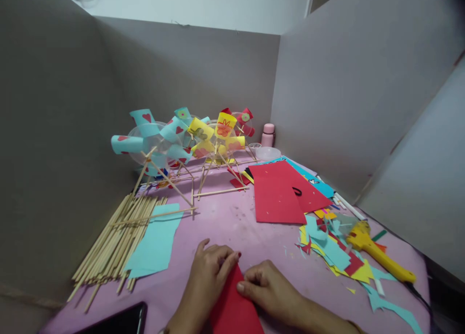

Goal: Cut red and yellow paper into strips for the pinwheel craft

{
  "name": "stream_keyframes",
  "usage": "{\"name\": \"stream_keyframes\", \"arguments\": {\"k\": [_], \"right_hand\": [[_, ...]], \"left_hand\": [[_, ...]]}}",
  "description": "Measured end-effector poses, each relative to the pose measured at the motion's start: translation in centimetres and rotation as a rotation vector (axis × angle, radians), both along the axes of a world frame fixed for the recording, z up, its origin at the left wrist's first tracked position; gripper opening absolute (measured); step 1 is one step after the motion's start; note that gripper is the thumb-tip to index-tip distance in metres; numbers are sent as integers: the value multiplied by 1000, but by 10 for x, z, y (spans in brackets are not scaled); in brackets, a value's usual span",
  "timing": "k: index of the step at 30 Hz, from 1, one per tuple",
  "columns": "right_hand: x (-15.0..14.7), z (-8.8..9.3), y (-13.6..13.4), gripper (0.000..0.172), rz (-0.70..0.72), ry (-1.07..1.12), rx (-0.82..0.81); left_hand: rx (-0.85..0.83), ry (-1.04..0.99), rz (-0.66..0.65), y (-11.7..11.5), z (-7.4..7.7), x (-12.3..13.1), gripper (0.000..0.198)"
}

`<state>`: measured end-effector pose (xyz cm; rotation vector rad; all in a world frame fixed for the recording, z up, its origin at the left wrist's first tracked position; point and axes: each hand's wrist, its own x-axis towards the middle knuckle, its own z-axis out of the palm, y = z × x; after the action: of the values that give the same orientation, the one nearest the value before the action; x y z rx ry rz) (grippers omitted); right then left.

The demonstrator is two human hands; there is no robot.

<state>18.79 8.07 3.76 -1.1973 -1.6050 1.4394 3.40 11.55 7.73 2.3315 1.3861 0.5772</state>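
Pressing the red paper sheet [232, 311], the left hand [210, 272] lays fingers flat; the right hand [271, 289] pinches its edge, fingers curled.

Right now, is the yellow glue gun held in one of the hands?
No, the glue gun lies beside the paper scraps; the left hand and right hand both touch the red paper.

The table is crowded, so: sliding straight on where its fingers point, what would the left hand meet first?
The left hand would likely meet the big red sheet first, past bare pink table.
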Motion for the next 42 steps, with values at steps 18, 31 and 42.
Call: {"name": "stream_keyframes", "arguments": {"k": [18,31,42], "right_hand": [[11,4,-6,42,240,194,-357],[41,13,10,36,14,168,-180],[6,-1,6,42,22,536,-224]], "left_hand": [[276,218,551,28,7,-53,40],[187,-22,667,29,0,-65,30],[15,-811,628,19,-10,-36,34]]}}
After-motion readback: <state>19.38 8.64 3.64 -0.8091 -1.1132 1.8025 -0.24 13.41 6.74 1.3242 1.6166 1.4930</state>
